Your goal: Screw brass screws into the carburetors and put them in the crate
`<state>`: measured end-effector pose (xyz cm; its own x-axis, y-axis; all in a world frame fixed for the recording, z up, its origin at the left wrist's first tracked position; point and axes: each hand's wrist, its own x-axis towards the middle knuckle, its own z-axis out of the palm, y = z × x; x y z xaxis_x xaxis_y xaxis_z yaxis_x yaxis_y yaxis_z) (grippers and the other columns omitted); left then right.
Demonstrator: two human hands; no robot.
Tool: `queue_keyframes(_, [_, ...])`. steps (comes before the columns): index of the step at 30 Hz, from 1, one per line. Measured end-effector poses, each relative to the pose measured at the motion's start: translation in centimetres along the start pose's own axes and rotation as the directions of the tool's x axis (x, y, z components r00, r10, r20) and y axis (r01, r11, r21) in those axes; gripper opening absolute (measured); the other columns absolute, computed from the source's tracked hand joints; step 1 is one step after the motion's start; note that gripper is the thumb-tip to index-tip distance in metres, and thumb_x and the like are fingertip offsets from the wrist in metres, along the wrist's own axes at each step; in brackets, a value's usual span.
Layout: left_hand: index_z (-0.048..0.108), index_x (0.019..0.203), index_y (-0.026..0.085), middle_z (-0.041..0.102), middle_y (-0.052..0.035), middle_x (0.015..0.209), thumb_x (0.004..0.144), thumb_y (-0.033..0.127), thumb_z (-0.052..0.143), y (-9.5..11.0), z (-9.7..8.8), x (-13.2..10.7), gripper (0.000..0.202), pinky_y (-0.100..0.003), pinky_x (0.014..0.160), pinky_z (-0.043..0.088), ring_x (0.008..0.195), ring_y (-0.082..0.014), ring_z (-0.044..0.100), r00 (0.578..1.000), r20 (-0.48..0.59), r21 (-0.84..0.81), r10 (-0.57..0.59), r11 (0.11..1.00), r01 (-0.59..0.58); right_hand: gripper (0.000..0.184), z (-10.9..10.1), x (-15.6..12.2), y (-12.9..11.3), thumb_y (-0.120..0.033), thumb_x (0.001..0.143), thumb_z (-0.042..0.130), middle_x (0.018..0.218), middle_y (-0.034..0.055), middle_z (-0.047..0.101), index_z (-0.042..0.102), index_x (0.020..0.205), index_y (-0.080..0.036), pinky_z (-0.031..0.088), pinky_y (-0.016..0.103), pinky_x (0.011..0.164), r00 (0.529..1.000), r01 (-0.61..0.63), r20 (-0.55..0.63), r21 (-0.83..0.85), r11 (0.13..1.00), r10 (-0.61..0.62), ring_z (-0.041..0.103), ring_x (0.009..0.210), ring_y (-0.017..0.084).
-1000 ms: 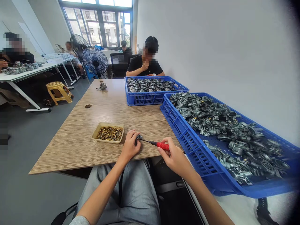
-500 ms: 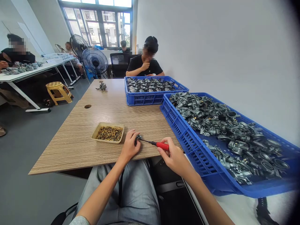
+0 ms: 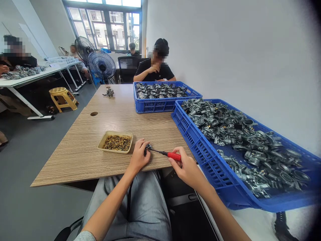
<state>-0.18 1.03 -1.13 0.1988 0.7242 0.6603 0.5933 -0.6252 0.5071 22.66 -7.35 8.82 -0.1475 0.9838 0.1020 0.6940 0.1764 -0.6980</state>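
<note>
My left hand (image 3: 139,156) is closed around a grey metal carburetor body (image 3: 149,146) at the near side of the table; the fingers hide most of it. In my right hand (image 3: 187,170) is a screwdriver with a red handle (image 3: 174,156), held nearly level. Its dark shaft points left, and the tip meets the carburetor body; the exact contact spot is too small to make out. Just left of my left hand stands a cream plastic tray (image 3: 100,143) filled with small brass jets (image 3: 116,143).
A large blue crate (image 3: 210,167) of loose carburetor bodies stands on the right. Behind it, another blue crate (image 3: 155,107) holds carburetors in rows. One carburetor (image 3: 109,92) lies on the far left of the wooden table (image 3: 75,154). A co-worker (image 3: 155,68) sits opposite.
My hands, the screwdriver and the carburetor body stay almost exactly in place. The co-worker opposite shifts slightly, and the person at the far left leans a little.
</note>
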Motion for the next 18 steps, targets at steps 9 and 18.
queue_keyframes(9, [0.058,0.129,0.021,0.062,-0.0095,0.122,0.082,0.003,0.055,-0.09,0.03,-0.03,0.05,-0.052,0.116,0.044,0.134,-0.0281,0.05,1.0,-0.004,-0.005,0.003,1.0,-0.003,0.019,0.08,0.04,0.11,-0.043,0.098,0.052,0.072,-0.0031,0.063,0.044,0.105,-0.027,0.041,0.028,0.061,1.0,-0.009,-0.006,0.017,1.0,0.009,0.063,0.063,0.021])
queue_keyframes(18, [0.058,0.128,0.021,0.062,-0.0096,0.122,0.083,0.004,0.054,0.0,0.0,-0.03,0.048,-0.052,0.116,0.045,0.134,-0.0277,0.05,1.0,-0.005,-0.009,-0.005,1.0,0.005,0.019,-0.11,-0.02,-0.29,-0.042,0.098,0.051,0.065,-0.0046,0.059,0.044,0.105,-0.026,0.038,0.028,0.057,1.0,-0.002,-0.006,0.005,1.0,0.002,0.061,0.057,0.02])
